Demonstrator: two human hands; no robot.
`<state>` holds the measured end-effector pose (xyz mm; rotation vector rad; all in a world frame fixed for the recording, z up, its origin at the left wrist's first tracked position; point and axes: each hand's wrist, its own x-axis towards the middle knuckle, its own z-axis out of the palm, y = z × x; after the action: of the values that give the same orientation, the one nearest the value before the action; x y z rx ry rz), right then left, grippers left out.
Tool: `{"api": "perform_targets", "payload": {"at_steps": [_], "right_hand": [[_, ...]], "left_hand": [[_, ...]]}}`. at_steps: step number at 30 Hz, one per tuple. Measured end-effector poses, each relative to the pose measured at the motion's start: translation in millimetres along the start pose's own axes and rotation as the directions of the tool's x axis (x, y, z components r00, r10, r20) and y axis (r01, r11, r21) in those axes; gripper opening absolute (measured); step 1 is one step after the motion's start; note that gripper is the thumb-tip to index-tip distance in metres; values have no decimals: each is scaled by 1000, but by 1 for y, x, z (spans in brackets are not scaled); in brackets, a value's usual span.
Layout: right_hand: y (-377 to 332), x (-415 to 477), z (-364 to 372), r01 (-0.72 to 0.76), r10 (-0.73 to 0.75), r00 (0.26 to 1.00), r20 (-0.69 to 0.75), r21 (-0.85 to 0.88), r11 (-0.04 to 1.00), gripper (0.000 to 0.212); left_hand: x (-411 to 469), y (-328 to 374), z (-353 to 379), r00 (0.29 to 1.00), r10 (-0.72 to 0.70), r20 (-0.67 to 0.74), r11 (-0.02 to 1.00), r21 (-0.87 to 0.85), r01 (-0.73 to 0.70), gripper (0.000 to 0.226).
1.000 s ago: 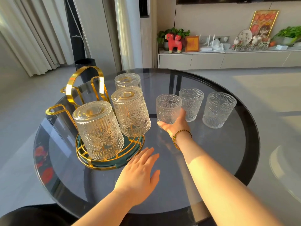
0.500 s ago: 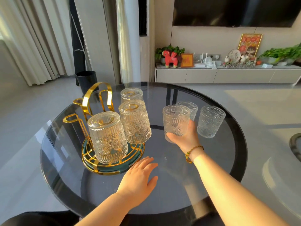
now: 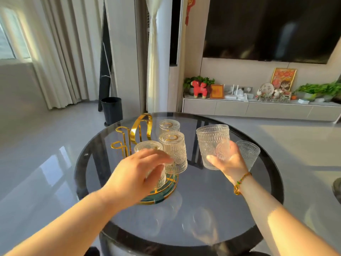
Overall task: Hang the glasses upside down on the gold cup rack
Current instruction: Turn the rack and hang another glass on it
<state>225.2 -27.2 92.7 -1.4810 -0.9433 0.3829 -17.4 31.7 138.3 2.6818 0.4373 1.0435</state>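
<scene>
My right hand (image 3: 227, 162) grips an embossed clear glass (image 3: 214, 145), upright and lifted above the round glass table (image 3: 212, 209). The gold cup rack (image 3: 140, 132) with its green-and-gold base stands on the table's left half. Three glasses hang upside down on it: a far one (image 3: 169, 126), a middle one (image 3: 174, 150) and a near one (image 3: 147, 146). My left hand (image 3: 140, 174) hovers over the near glass with fingers spread, partly covering it; whether it touches is unclear. One more upright glass (image 3: 248, 152) stands on the table, partly hidden behind my right hand.
Two bare gold hooks (image 3: 120, 137) rise at the rack's left side. A black bin (image 3: 112, 109) stands on the floor beyond the table. A low cabinet (image 3: 258, 109) with plants and ornaments runs along the far wall under a dark screen.
My right hand has lifted the glass off the table and raised it. My left hand has risen from the table surface to over the near rack glass. The camera has tilted up.
</scene>
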Motion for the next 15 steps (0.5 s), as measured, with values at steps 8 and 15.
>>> {"api": "perform_targets", "payload": {"at_steps": [8,15], "right_hand": [[-20,-5,-5,27,-20,998,61,-128,991,51],[-28,-1,-7,10,11,993,115,-181,983,64]], "left_hand": [[58,-73,-47,957,-210,200,929,346,132,56],[90,-87,-58,864,-155,479,783,593,-188,51]]}}
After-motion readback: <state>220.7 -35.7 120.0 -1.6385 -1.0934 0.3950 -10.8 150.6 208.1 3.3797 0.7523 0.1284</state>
